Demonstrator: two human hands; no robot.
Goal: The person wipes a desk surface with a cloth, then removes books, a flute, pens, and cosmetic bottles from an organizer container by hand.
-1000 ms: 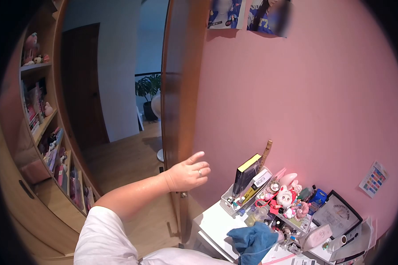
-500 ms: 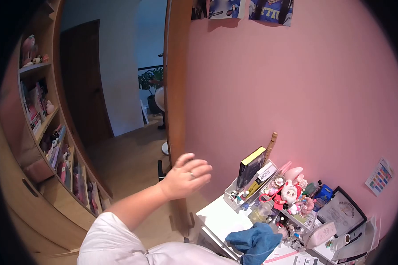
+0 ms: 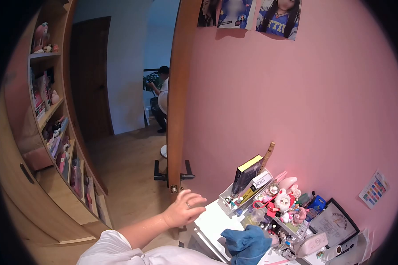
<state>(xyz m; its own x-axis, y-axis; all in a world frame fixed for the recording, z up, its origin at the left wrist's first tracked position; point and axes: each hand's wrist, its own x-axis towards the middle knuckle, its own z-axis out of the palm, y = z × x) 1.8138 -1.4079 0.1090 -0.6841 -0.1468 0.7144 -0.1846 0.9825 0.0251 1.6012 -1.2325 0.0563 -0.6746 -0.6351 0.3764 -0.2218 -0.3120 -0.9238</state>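
Near two door handles [image 3: 188, 176], one left hand [image 3: 184, 209].

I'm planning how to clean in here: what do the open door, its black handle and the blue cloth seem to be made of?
The door looks like smooth wood or veneer, by its warm brown edge. Its handle seems dark, matte metal, being slim and crisp-edged, though plastic is possible. The cloth looks like dull, soft fabric, by its loose folds.
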